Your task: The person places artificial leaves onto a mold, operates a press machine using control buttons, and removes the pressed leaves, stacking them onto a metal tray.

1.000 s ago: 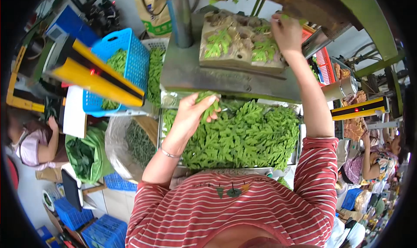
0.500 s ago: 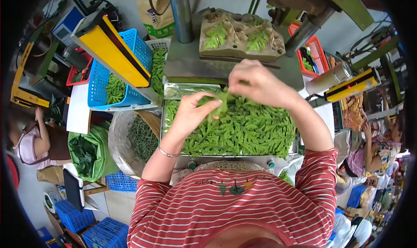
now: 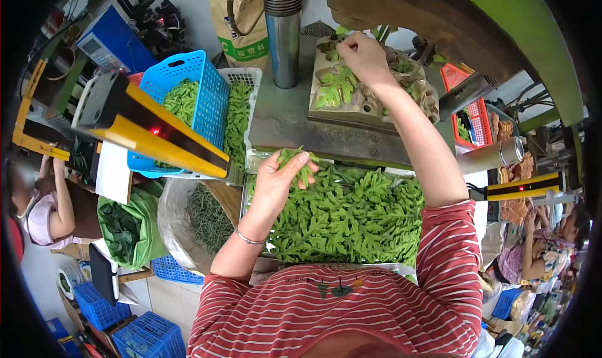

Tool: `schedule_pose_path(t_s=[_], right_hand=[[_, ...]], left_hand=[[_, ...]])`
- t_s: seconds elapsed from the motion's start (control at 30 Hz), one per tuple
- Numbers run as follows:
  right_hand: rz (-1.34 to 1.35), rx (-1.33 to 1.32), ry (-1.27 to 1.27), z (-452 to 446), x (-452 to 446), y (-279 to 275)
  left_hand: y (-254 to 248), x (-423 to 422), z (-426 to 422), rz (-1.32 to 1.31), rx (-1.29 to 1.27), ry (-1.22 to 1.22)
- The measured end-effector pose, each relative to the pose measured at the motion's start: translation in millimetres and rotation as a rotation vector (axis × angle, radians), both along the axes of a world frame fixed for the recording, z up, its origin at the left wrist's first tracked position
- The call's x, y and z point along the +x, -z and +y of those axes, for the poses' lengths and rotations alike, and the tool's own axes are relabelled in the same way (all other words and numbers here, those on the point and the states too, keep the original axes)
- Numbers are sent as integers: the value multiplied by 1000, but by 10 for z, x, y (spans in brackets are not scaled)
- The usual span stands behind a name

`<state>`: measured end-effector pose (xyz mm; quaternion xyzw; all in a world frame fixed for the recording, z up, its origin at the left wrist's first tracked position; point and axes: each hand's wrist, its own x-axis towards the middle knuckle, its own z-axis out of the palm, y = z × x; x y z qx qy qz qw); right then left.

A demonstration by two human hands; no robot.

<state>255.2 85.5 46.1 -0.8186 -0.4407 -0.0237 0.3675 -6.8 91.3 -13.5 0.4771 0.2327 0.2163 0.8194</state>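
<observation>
In my left hand point(image 3: 273, 181) is a small bunch of green lobed artificial leaves point(image 3: 293, 160), pinched between thumb and fingers above the near tray. My right hand point(image 3: 366, 58) reaches over the far side of a metal mould block point(image 3: 323, 110), its fingers curled together. Green bits show beside those fingers, but what they grip is hidden. One lobed leaf point(image 3: 337, 87) lies spread on the mould's left part, and more green shows at its right. Below both hands, a tray is heaped with loose lobed leaves point(image 3: 351, 217).
A blue basket point(image 3: 212, 101) of leaves stands left, behind a yellow-black sensor bar point(image 3: 179, 135). A steel column point(image 3: 281, 51) rises left of the mould, with a green press frame point(image 3: 533, 26) overhead. A red basket point(image 3: 480, 123) sits right. Other people work at both sides.
My right hand has moved from beside my left hand, away from me, onto the mould's far side. My left hand has stayed low with leaves in it. The view has shifted forward.
</observation>
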Motion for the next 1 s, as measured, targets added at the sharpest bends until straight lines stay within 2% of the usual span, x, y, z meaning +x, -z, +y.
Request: schedule_pose_path(t_s=[0.03, 0.07, 0.2, 0.23, 0.3, 0.37, 0.43, 0.47, 0.53, 0.7, 0.8, 0.87, 0.9, 0.97, 1.0], right_hand=[[-89, -95, 35, 32, 20, 30], [-83, -101, 36, 53, 27, 59], [-522, -88, 13, 30, -30, 68], [-522, -87, 14, -11, -55, 36], [-517, 186, -74, -144, -142, -33], [-492, 452, -172, -321, -285, -66], [-39, 81, -285, -788, -649, -172], [100, 46, -385, -981, -799, -81], [286, 106, -459, -1426, -1298, 150], [521, 224, -421, -1707, -1554, 241], [373, 305, -359, -1695, -1338, 77], [320, 392, -201, -1690, -1071, -233], [224, 368, -216, -1650, -917, -338], [128, 347, -233, -1545, -627, -521], [127, 120, -255, -1490, -498, -600]], left_hand=[[13, 13, 15, 15, 4, 3], [31, 26, 23, 21, -2, 5], [49, 50, -4, 40, -1, -28], [29, 45, -16, 40, 0, -27], [-22, 12, -39, 39, 50, -10], [-36, -68, -95, 49, 87, -4], [-25, -149, -145, 84, 132, 38], [-22, -168, -163, 105, 185, 91], [-37, -193, -301, 132, 300, 228], [-142, -155, -572, 189, 425, 325], [-188, -157, -623, 157, 373, 286], [-193, -153, -650, 133, 295, 248], [-207, -130, -666, 132, 301, 247], [-248, -72, -696, 35, 109, 154], [-263, -44, -697, -12, 13, 106]])
